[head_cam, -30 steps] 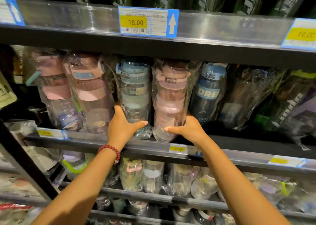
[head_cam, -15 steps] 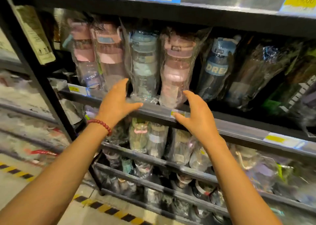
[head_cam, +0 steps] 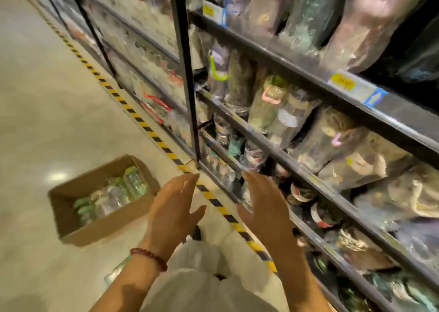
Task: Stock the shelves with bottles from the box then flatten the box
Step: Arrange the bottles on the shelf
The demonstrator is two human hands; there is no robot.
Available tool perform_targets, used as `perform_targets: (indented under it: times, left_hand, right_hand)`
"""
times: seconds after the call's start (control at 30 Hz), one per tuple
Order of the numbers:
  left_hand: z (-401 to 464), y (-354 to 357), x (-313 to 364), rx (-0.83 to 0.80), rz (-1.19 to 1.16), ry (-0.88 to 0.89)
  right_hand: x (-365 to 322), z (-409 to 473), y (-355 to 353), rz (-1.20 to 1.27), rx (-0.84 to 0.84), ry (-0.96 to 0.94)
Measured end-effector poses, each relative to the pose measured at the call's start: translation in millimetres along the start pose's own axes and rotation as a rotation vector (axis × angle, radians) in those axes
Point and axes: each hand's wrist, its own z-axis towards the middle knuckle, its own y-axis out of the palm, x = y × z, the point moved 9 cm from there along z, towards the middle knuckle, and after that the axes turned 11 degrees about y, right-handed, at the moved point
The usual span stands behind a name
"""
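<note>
An open cardboard box (head_cam: 78, 186) sits on the floor at the lower left, with several plastic-wrapped bottles (head_cam: 111, 195) lying in it, some with green parts. My left hand (head_cam: 174, 207), a red bead bracelet on its wrist, hangs in the air right of the box with fingers straight and holds nothing. My right hand (head_cam: 263, 207) is beside it, also empty with fingers spread, just in front of the lower shelves. Wrapped bottles (head_cam: 268, 102) fill the shelves on the right.
Dark metal shelves (head_cam: 308, 169) with price tags (head_cam: 343, 82) run along the right side. A black upright post (head_cam: 187, 74) divides the shelving. Yellow-black hazard tape (head_cam: 142, 124) marks the floor along the shelf base. My light trousers (head_cam: 204, 276) show at the bottom.
Both hands have let go of the bottles on the shelf and dropped down. The view has swung left and downward, bringing the box on the floor into sight.
</note>
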Motion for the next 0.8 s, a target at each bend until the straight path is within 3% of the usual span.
perform_targets:
  times: [0.13, 0.3, 0.53, 0.8]
  left_hand:
    - [-58, 7, -32, -0.059, 0.033, -0.183]
    - [-118, 0, -88, -0.069, -0.007, -0.442]
    - [-167, -40, -186, -0.005, 0.009, -0.671]
    - [-206, -92, -305, -0.014, 0.071, -0.719]
  right_hand:
    - [-29, -17, 61, -0.036, -0.226, -0.116]
    - [-87, -18, 106, -0.102, -0.394, -0.293]
    - [-185, 2, 153, -0.198, -0.473, -0.459]
    - [-326, 21, 211, -0.202, -0.475, -0.513]
